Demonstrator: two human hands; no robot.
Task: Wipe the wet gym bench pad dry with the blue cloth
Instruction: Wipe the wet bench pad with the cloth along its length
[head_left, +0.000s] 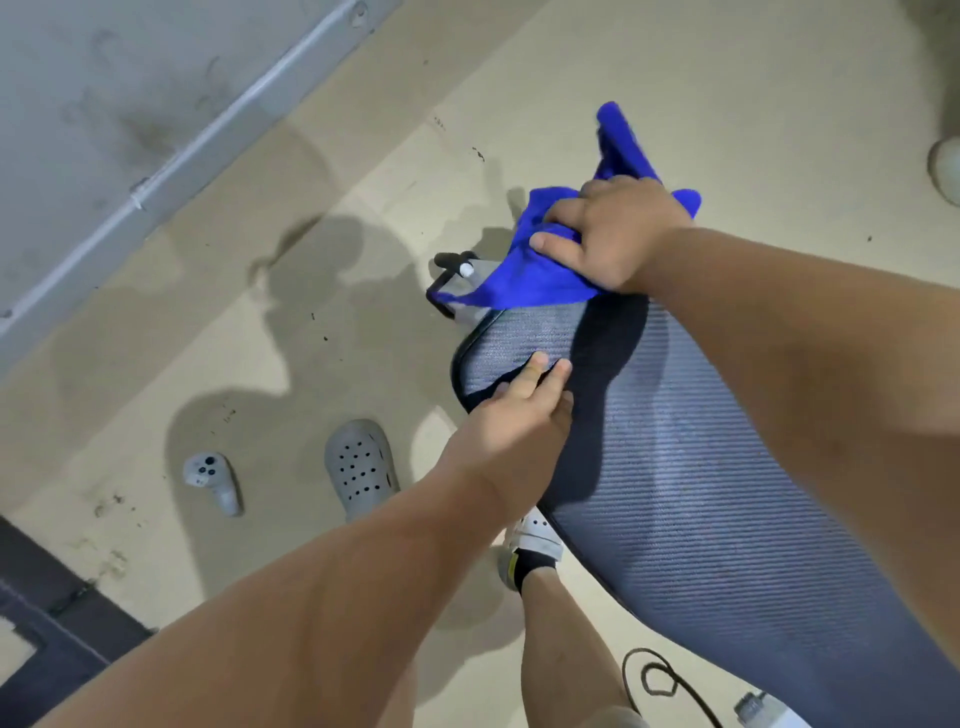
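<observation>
R hand (618, 234) bunches cloth (530, 275); ribbed pad (701, 467).

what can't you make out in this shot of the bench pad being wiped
Head view only:
- Far end of the grey ribbed bench pad: covered by the bright blue cloth and right hand.
- Pad's near end: cut off by the frame edge and right forearm.
- Wetness: not clearly readable on the ribbed surface.
- Frame under the pad: hidden, except a black bar near the cloth.
- Left hand palm: hidden against the pad edge.
</observation>
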